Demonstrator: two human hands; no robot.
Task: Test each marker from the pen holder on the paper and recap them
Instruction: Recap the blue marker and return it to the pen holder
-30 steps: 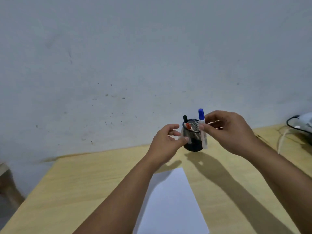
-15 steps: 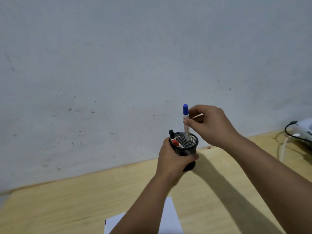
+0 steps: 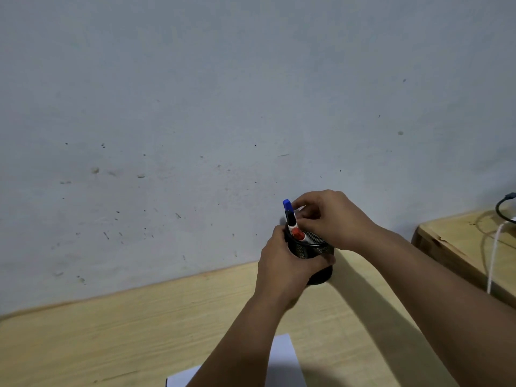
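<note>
A black mesh pen holder (image 3: 317,250) stands on the wooden table (image 3: 139,325) close to the wall. My left hand (image 3: 287,270) is wrapped around its left side. In the holder stands a marker with a black cap and a red label (image 3: 296,233). Right behind it, a blue-capped marker (image 3: 287,205) sticks up. My right hand (image 3: 333,219) hovers over the holder's rim, its fingertips pinched on the blue-capped marker just below the cap. The marker bodies are hidden inside the holder. A white paper (image 3: 282,358) lies at the near edge, partly under my left forearm.
The grey wall (image 3: 223,107) rises right behind the holder. At the right stands a second wooden surface (image 3: 460,247) with a black cable (image 3: 502,208) and a white cord (image 3: 494,255) hanging over its edge.
My right hand has lowered the blue-capped marker into the holder beside the black-capped one. My left hand moved from open to gripping the holder. The view shifted up, so less paper shows.
</note>
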